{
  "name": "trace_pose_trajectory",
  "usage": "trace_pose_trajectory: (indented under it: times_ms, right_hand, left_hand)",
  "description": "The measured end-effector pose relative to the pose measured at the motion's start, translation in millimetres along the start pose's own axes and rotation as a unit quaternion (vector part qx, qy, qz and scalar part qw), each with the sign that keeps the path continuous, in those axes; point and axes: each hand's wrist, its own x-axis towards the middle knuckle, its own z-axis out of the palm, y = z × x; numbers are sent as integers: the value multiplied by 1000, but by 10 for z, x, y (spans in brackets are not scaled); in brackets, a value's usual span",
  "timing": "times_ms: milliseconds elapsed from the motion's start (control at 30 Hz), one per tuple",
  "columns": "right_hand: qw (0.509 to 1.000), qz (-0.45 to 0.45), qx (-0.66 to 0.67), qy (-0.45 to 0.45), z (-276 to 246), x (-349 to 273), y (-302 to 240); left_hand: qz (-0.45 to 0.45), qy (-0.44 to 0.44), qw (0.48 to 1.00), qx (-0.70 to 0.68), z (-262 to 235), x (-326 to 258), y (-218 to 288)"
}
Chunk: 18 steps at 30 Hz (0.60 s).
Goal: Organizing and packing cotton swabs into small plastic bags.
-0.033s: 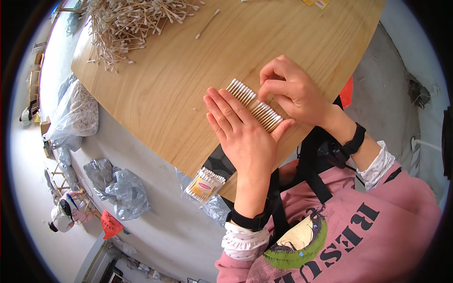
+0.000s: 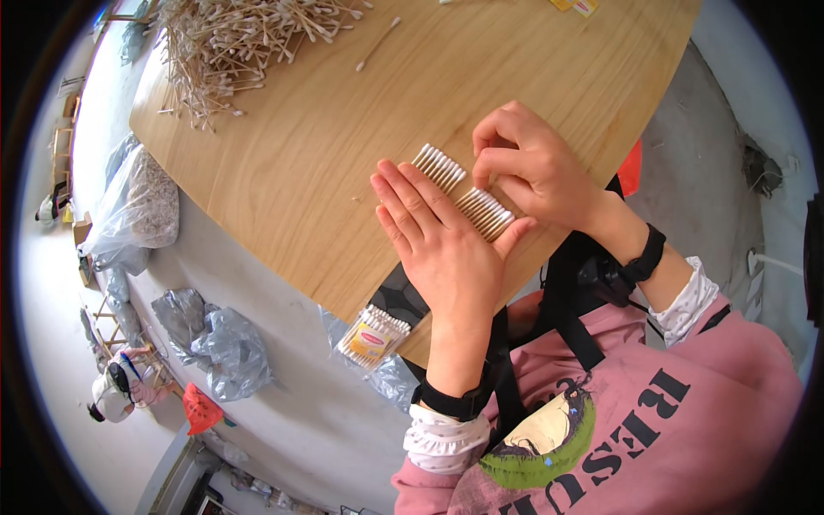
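By the near edge of the surface, I saw a clear packet of cotton swabs with a yellow label. The person's left hand lay flat and slanting, its fingers straight and close together, the thumb held apart. Along its thumb side stood a row of cotton swabs, split by a narrow gap into two groups, their lower ends hidden behind the hand. Just beside that gap hung the right hand, fingers curled toward the thumb (whether they pinched a swab, I couldn't tell). Farther across lay a lone swab, then a big loose heap of swabs. Away from the surface, crumpled grey plastic bags sat on the floor, and well beyond, another person bent near a red bag.
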Motion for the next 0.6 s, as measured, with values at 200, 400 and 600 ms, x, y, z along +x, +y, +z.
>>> trace_pose_trajectory:
  times_ms: [200,400,600]
  right_hand:
    - [1000,-8,19,-20,43,157,-39]
    - [997,-33,-64,-39,146,388,-20]
    - [995,-27,-92,-3,147,552,122]
  left_hand:
    - [-5,1,1000,-8,11,0,10]
    - [-21,1,999,-28,-73,-51,11]
    - [13,-12,1000,-12,-100,-247,68]
